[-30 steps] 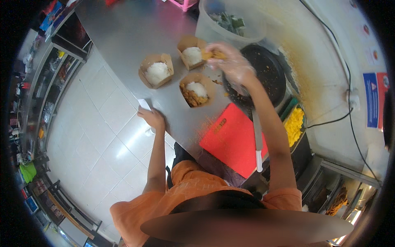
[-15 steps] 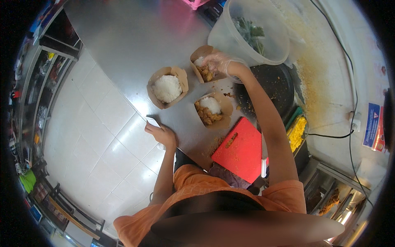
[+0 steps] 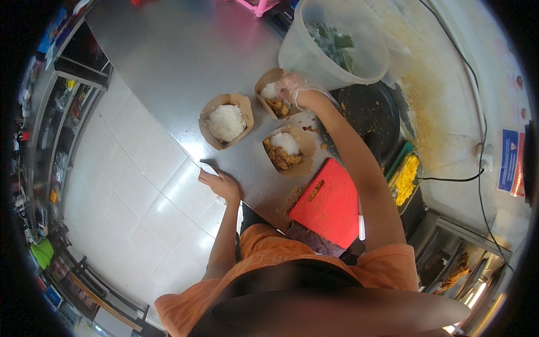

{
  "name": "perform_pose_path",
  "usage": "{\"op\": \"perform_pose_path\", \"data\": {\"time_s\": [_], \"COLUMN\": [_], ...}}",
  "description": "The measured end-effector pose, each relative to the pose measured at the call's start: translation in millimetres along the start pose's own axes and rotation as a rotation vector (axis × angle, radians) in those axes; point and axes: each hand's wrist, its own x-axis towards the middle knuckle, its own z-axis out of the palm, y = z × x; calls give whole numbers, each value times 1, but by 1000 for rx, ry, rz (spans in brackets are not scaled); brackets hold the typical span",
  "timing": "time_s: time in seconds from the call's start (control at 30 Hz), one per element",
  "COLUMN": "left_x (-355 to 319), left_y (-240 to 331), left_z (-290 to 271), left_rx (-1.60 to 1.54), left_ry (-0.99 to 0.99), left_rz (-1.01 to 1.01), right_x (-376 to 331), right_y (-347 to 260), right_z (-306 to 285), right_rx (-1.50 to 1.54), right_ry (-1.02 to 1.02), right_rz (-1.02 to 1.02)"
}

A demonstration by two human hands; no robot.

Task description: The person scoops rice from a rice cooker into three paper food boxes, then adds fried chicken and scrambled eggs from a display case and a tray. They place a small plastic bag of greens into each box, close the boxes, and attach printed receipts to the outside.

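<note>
the right hand [image 3: 292, 87], in a thin clear glove, reaches into the far brown paper food box [image 3: 273, 100] of rice and fried pieces, fingers bunched over the food, though whether they pinch a piece cannot be told; the left hand [image 3: 220, 184] rests at the near edge of the steel counter [image 3: 168, 62], fingers curled on a small pale card-like thing [image 3: 209, 167] whose kind is unclear. a second box [image 3: 287, 149] with rice and fried bits sits just nearer, a rice-only box [image 3: 225, 121] to its left, a clear plastic tub of greens [image 3: 334, 48] beyond the right hand, a red cutting board [image 3: 331, 205] by the body
</note>
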Motion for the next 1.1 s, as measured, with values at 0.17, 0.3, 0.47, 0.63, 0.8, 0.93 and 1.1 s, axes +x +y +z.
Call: {"op": "perform_pose_path", "data": {"time_s": [0.17, 0.3, 0.47, 0.63, 0.8, 0.93, 1.1], "left_x": [0, 0, -1, 1, 17, 8, -43], "left_y": [-3, 0, 2, -27, -77, -67, -28], "left_z": [2, 0, -1, 18, 40, 38, 19], "left_rx": [-23, -43, 13, 32, 448, 189, 87], "left_ry": [11, 19, 40, 66, 137, 258, 332], "left_rz": [-7, -7, 4, 32, 321, 669, 858], "right_x": [-16, -26, -54, -160, -348, -552, -802], "right_y": [-18, -24, -19, 12, 85, 152, 175], "right_z": [-10, -15, -20, -61, -116, -164, -212], "right_rx": [-232, -234, -93, 158, -34, -456, -467], "right_ry": [-81, -82, 135, 245, 301, 618, 1359], "right_rz": [-55, -50, -110, -345, -18, 392, 1199]}}
